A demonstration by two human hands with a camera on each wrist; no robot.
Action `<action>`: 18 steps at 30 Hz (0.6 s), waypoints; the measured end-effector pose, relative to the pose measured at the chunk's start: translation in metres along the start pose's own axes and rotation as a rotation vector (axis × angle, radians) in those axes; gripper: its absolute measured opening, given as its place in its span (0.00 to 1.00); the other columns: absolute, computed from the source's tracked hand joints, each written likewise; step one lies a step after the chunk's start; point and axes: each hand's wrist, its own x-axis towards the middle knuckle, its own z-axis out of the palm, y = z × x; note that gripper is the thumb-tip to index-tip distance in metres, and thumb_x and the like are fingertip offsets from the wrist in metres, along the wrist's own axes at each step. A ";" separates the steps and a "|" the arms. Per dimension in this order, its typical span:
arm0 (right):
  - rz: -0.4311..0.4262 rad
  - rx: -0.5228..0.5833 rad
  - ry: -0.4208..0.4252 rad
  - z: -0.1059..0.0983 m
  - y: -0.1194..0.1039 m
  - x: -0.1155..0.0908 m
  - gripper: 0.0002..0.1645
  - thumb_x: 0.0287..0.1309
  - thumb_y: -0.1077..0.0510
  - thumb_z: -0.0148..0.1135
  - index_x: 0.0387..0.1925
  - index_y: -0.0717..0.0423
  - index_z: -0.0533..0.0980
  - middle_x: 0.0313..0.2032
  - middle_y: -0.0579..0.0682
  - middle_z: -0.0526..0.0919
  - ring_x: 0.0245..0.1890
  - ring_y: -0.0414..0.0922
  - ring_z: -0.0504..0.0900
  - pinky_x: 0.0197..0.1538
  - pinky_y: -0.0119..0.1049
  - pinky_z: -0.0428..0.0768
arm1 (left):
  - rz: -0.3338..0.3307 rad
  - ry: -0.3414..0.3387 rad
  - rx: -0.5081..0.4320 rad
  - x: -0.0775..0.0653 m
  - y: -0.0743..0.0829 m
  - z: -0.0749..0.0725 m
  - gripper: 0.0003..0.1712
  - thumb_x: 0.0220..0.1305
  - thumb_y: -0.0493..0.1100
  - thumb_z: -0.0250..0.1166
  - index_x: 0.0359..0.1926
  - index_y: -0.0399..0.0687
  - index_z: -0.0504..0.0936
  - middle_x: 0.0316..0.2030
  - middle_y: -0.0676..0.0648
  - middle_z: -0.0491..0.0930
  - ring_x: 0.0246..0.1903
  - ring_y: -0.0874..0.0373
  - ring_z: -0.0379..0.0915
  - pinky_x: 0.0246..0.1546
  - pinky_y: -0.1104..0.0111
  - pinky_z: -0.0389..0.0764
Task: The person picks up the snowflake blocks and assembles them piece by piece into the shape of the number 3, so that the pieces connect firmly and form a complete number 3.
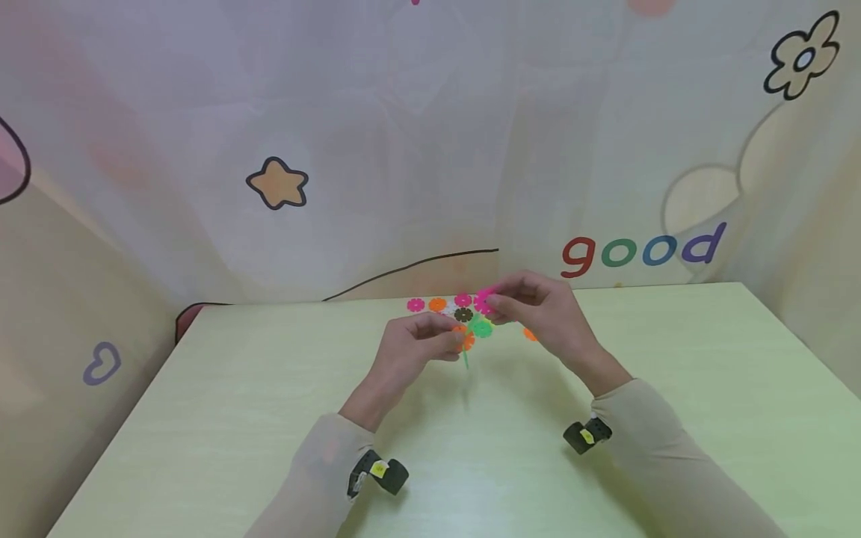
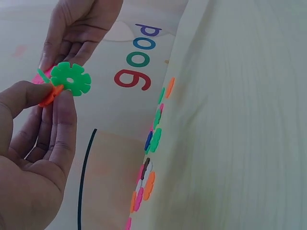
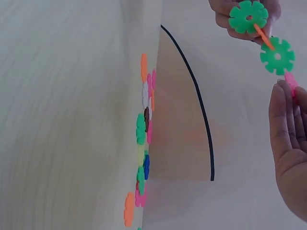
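My left hand (image 1: 413, 344) pinches an orange notched disc (image 1: 467, 339) between thumb and fingers, above the table. In the right wrist view this orange disc (image 3: 264, 37) stands edge-on between two green notched discs, one green disc (image 3: 248, 17) by the left hand and another green disc (image 3: 277, 56) towards the right hand. Up and to the right, my right hand (image 1: 538, 302) pinches a pink notched disc (image 1: 483, 301). That pink disc (image 3: 289, 82) meets the nearer green disc's edge; whether it sits in a notch I cannot tell.
Loose notched discs lie along the table's back edge, among them a pink disc (image 1: 415, 305), an orange disc (image 1: 437, 304) and a brown disc (image 1: 463, 314). Another orange disc (image 1: 531, 335) lies by the right hand. A printed cloth (image 1: 430, 149) hangs behind the table (image 1: 235, 418).
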 end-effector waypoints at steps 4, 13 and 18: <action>0.032 -0.012 -0.004 0.004 -0.001 -0.001 0.15 0.68 0.56 0.74 0.51 0.60 0.84 0.43 0.55 0.90 0.41 0.56 0.91 0.53 0.39 0.88 | 0.002 0.003 -0.003 0.000 0.001 0.000 0.09 0.68 0.39 0.73 0.45 0.39 0.90 0.40 0.44 0.88 0.37 0.50 0.88 0.52 0.58 0.87; 0.050 -0.020 -0.001 0.009 0.002 -0.002 0.13 0.68 0.58 0.73 0.50 0.62 0.84 0.42 0.55 0.90 0.40 0.54 0.91 0.53 0.38 0.88 | -0.005 0.025 0.039 0.000 0.004 0.000 0.08 0.69 0.39 0.73 0.45 0.41 0.90 0.40 0.44 0.89 0.36 0.50 0.89 0.53 0.59 0.87; 0.048 0.010 -0.005 0.012 0.004 -0.002 0.14 0.68 0.60 0.73 0.50 0.65 0.84 0.42 0.57 0.90 0.39 0.52 0.91 0.52 0.39 0.88 | -0.013 0.044 0.058 -0.001 0.004 0.001 0.08 0.68 0.39 0.73 0.45 0.41 0.90 0.41 0.45 0.89 0.36 0.50 0.89 0.53 0.59 0.86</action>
